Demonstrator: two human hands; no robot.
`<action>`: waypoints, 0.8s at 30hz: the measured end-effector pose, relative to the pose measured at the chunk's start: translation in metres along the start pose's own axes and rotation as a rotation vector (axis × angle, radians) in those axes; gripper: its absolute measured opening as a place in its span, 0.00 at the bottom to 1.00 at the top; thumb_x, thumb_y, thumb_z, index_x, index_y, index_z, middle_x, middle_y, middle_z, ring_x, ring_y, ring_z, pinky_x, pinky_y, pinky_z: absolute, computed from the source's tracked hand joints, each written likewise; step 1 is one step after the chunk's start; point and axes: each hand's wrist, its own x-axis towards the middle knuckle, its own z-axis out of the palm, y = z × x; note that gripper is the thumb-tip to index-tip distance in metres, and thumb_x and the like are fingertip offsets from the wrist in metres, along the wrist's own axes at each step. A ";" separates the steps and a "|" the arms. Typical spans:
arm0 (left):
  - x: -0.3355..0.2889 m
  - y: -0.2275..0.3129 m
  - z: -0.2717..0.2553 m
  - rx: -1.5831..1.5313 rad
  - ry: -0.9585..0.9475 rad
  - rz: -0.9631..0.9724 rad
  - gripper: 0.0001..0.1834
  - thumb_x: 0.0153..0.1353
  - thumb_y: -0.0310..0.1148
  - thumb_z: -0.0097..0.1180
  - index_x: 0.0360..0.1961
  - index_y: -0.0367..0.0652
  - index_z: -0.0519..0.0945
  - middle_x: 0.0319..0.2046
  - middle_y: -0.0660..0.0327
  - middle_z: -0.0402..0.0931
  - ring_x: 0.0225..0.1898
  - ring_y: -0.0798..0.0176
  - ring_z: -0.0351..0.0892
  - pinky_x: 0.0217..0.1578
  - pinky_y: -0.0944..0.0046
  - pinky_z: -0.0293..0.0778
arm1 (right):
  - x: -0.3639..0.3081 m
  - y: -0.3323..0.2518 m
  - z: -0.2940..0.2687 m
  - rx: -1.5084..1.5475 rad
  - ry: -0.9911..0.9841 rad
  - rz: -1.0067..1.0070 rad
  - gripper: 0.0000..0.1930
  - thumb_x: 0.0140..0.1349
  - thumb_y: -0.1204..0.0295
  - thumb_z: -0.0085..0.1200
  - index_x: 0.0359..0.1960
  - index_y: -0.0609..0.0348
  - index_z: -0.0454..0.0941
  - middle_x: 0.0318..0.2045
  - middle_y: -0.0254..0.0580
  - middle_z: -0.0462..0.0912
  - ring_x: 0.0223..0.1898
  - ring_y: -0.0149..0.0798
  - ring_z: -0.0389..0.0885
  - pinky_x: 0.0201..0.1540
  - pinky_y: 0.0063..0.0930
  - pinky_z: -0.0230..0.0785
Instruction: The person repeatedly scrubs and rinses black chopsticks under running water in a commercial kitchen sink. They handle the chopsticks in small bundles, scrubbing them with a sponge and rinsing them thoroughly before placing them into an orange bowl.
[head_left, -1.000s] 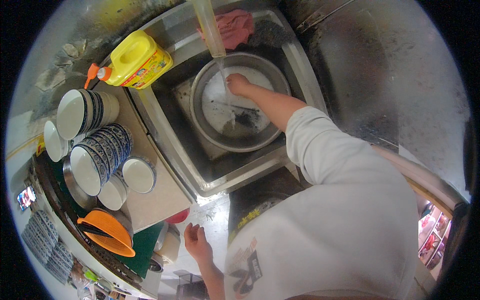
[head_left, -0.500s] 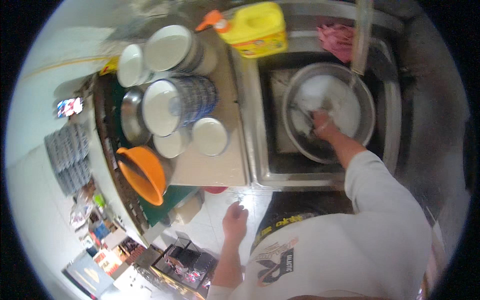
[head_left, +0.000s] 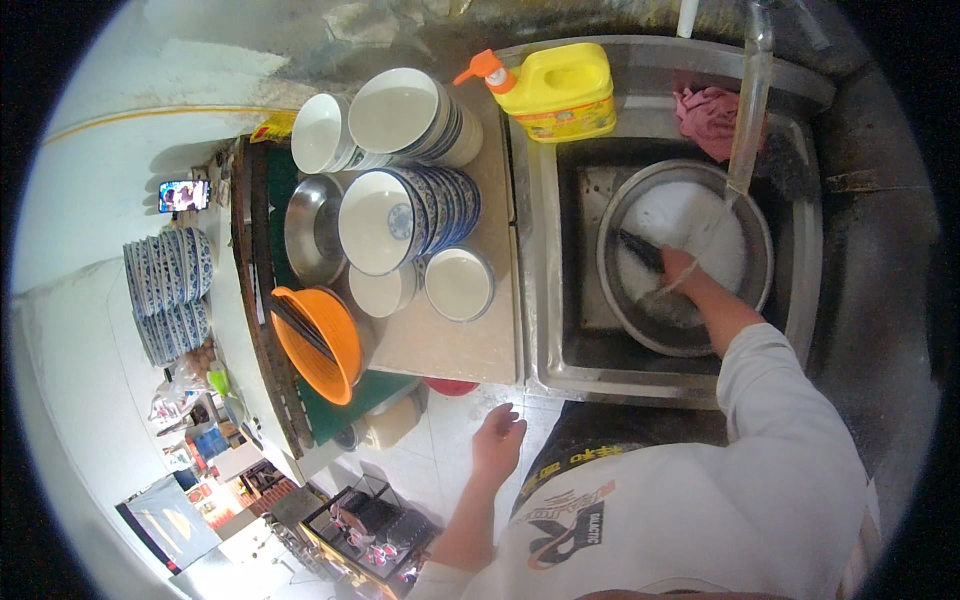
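Dark sticks (head_left: 643, 252): slim, near-black, bundled, slanting over white suds (head_left: 678, 207), left of middle in round grey metal basin (head_left: 758, 275), near right edge of sink (head_left: 532, 260). Right hand (head_left: 684, 272): fingers clenched on bundle. Left hand (head_left: 500, 442): fingers released, loosely curled, near front right corner of bench (head_left: 445, 350).

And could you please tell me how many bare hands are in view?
2: the right hand is in the metal basin in the sink, holding a dark bundle; the left hand hangs empty above the floor.
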 end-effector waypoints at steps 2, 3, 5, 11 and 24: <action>-0.002 0.017 0.003 0.045 -0.021 0.011 0.23 0.60 0.31 0.61 0.56 0.34 0.74 0.43 0.56 0.81 0.44 0.66 0.79 0.46 0.67 0.75 | -0.003 0.002 -0.005 -0.039 -0.004 0.037 0.23 0.50 0.68 0.63 0.46 0.66 0.70 0.42 0.62 0.78 0.49 0.61 0.77 0.49 0.49 0.71; -0.001 0.024 0.005 0.067 -0.032 0.017 0.23 0.60 0.31 0.61 0.56 0.35 0.74 0.43 0.56 0.81 0.44 0.66 0.79 0.46 0.67 0.75 | -0.002 0.004 -0.008 -0.084 -0.048 0.039 0.25 0.51 0.68 0.62 0.49 0.67 0.69 0.43 0.62 0.78 0.49 0.60 0.77 0.50 0.49 0.72; 0.004 0.030 0.015 0.047 -0.071 0.051 0.23 0.60 0.32 0.61 0.55 0.35 0.75 0.43 0.55 0.81 0.44 0.65 0.79 0.46 0.66 0.75 | 0.000 0.009 -0.009 -0.172 -0.135 0.046 0.29 0.53 0.69 0.62 0.55 0.69 0.67 0.46 0.62 0.79 0.49 0.59 0.79 0.50 0.47 0.73; 0.031 0.073 0.082 0.150 -0.255 0.250 0.24 0.61 0.37 0.61 0.55 0.36 0.75 0.43 0.52 0.82 0.44 0.60 0.81 0.48 0.63 0.75 | -0.026 0.012 -0.025 -0.071 -0.047 0.001 0.29 0.50 0.74 0.63 0.56 0.65 0.69 0.45 0.60 0.80 0.49 0.59 0.79 0.50 0.47 0.73; 0.107 0.251 0.258 -0.752 -0.292 -0.228 0.22 0.59 0.36 0.61 0.49 0.32 0.73 0.38 0.50 0.77 0.34 0.51 0.78 0.36 0.51 0.76 | -0.135 -0.079 -0.147 0.213 0.124 -0.150 0.21 0.56 0.67 0.57 0.50 0.64 0.70 0.40 0.60 0.81 0.42 0.63 0.79 0.46 0.51 0.72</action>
